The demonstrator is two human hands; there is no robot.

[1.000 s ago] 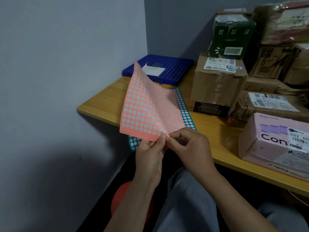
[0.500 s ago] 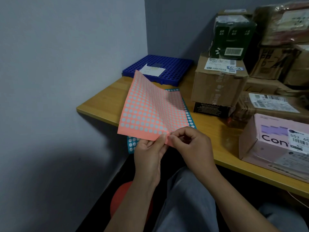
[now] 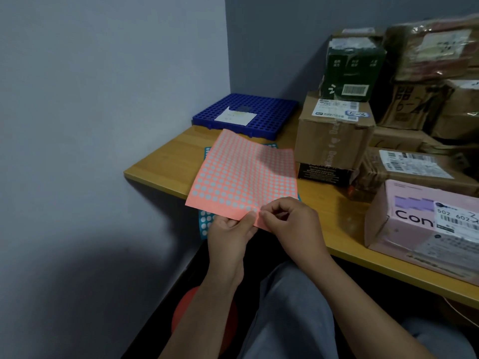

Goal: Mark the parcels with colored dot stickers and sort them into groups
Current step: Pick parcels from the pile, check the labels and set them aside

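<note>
A pink sheet of dot stickers (image 3: pixel 241 177) lies slanted over the wooden table's front left edge. My left hand (image 3: pixel 230 234) grips its near edge from below, thumb on top. My right hand (image 3: pixel 287 221) pinches at the sheet's near edge right beside the left thumb, fingers curled. A blue sticker sheet (image 3: pixel 206 225) lies under the pink one, mostly hidden. Parcels fill the right side: a pink box (image 3: pixel 414 218) printed "Con", a brown box (image 3: pixel 334 136) with a white label, and a dark green box (image 3: pixel 350 71) stacked on it.
A blue plastic grid tray (image 3: pixel 269 110) with a white paper slip sits in the back corner against the wall. More brown parcels (image 3: pixel 425 104) are piled at the far right. The table edge (image 3: pixel 155 178) runs diagonally; a red stool (image 3: pixel 186 312) stands below beside my knee.
The pink sheet has dropped from steeply raised to nearly flat over the table. Both hands have kept their hold at its near edge.
</note>
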